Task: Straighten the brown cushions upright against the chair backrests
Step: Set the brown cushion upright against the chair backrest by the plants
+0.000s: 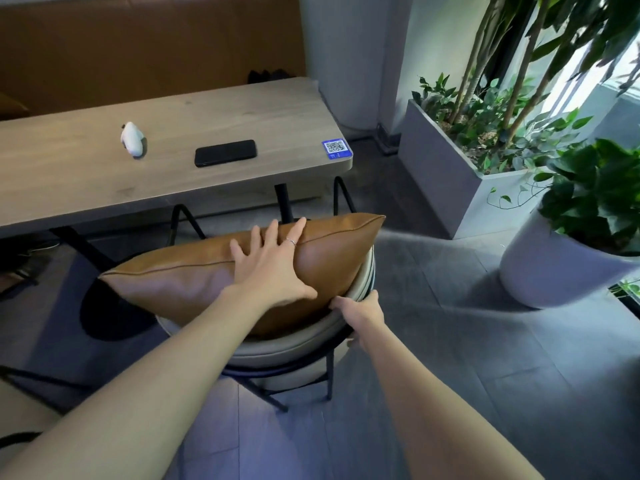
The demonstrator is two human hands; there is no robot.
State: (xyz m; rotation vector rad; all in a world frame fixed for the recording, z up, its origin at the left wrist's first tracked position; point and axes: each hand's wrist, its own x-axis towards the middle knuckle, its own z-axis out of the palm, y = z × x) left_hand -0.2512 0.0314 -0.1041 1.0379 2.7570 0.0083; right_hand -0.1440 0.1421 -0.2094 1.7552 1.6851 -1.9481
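Note:
A brown leather cushion [180, 282] stands on its long edge on a round grey chair [294, 344], leaning toward the chair's curved backrest. My left hand [273, 261] lies flat on the cushion's near face and top seam, fingers spread, a ring on one finger. My right hand [360, 313] is curled around the backrest rim at the cushion's lower right corner, fingers tucked behind the cushion. The cushion's lower edge is hidden behind my left forearm.
A wooden table [86, 181] stands just beyond the chair with a black phone [225, 152], a small white object [132, 138] and a QR sticker [336, 148]. A brown bench back [138, 46] runs behind. A grey planter [440, 168] and white pot [554, 268] stand right.

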